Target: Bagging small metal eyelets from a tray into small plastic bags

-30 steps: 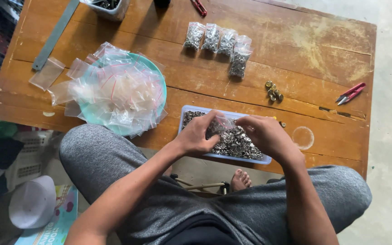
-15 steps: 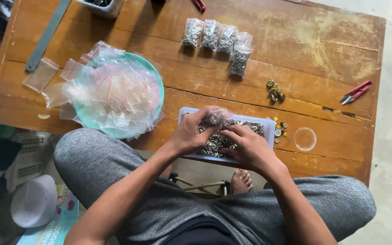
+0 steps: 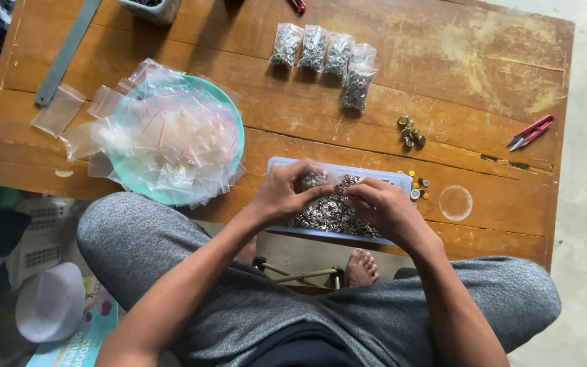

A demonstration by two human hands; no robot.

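Small clear bag [image 3: 317, 182] pinched in left hand [image 3: 283, 194] over blue tray [image 3: 375, 170] of metal snaps [image 3: 331, 211], at the bench's near edge. Right hand [image 3: 382, 207] curled, fingertips at the bag's mouth; contents of its grip impossible to tell. Filled bags [image 3: 324, 58] near far edge.

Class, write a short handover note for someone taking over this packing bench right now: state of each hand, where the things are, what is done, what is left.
Left hand: over the left part of the blue tray, pinching a small clear bag; grip closed on it.
Right hand: over the tray's middle, fingers down in the metal snap buttons; whether it holds any cannot be seen.
Done: four filled bags lie in a row at the far side of the wooden table.
Left: the tray is still heaped with buttons; many empty bags wait in the teal bowl on the left. Red snips lie on the right.
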